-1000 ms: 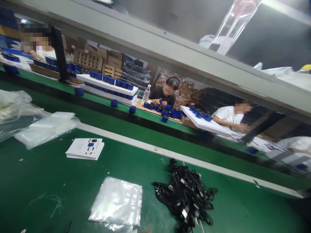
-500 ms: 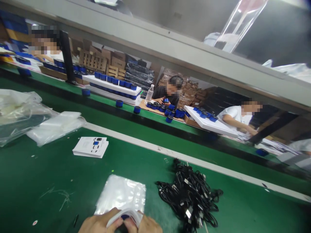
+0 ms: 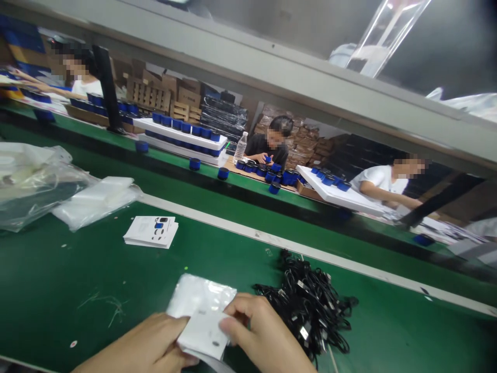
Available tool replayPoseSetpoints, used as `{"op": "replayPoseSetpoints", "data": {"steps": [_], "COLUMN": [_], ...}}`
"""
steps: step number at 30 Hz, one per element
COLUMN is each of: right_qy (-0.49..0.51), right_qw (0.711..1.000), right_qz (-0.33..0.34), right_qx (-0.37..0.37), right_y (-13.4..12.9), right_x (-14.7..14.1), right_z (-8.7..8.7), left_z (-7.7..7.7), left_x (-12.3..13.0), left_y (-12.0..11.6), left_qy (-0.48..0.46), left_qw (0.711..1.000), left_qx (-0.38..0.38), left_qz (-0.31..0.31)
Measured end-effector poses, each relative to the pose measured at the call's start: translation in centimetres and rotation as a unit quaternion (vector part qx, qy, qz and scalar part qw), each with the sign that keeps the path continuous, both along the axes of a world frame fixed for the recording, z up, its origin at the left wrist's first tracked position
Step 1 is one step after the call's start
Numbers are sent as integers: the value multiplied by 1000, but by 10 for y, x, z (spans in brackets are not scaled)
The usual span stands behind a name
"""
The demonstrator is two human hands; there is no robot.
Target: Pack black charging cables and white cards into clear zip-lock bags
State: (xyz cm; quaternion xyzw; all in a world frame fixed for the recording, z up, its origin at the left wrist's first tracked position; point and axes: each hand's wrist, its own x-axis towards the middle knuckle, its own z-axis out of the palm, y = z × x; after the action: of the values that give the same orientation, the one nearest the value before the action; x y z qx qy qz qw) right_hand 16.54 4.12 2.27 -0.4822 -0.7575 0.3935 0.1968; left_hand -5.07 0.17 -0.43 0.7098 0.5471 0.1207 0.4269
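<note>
A white printed leaflet (image 3: 205,331) is held low in front of me, its lower part bending toward the bottom edge of the view. My left hand (image 3: 166,336) grips its left side, the fingertips partly hidden. At the upper right edge, my right hand (image 3: 252,321) pinches the paper between thumb and fingers. Just beyond the leaflet, a pile of clear plastic bags (image 3: 194,292) lies on the green table, partly covered by the paper and my hands. A heap of black USB cables (image 3: 310,305) lies close to the right of my right hand.
A stack of leaflets (image 3: 151,231) and large plastic bags (image 3: 39,181) lie to the left. Beyond a pale strip (image 3: 248,230), blue round items (image 3: 223,173) stand in a row. Co-workers sit opposite, under an overhead shelf beam (image 3: 272,57).
The leaflet, curled between both hands before, now lies flatter with its printed face up. My right hand has shifted to its upper right edge, and more of both arms shows.
</note>
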Motion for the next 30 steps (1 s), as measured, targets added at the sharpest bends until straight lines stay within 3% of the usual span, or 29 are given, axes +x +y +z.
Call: {"op": "replayPoseSetpoints", "data": {"steps": [2,4,6,8,13,17,22,30], "right_qy": [-9,-18,-45,-87,-176,-211,-276,-307], "right_qw": [998,994,988,978,959,954,939,932], "right_qz": [-49,-103,-148,-188,-217,-204,-186,-153], "right_qx": [-27,-31,-6,21,49,52,82,119], "right_y": [16,34,51,61,67,72,69,50], "right_x": [-3,-4,-4,-4,-8,-14,-17,-9], "right_z": [-8,-18,-26,-31,-33,-32,-29,-20], "left_z": [1,0,-2,-4,-7,-9,-5,17], "left_x": [-5,-18,-38,-62,-117,-140,-147,-145], "left_y": [9,22,41,65,116,131,138,147], "left_qy": [17,70,168,199,245,266,292,322], "left_qw": [999,987,950,932,925,928,929,928], "left_qx": [34,119,245,281,280,258,226,185], "left_qz": [34,78,98,112,69,30,-8,-40]}}
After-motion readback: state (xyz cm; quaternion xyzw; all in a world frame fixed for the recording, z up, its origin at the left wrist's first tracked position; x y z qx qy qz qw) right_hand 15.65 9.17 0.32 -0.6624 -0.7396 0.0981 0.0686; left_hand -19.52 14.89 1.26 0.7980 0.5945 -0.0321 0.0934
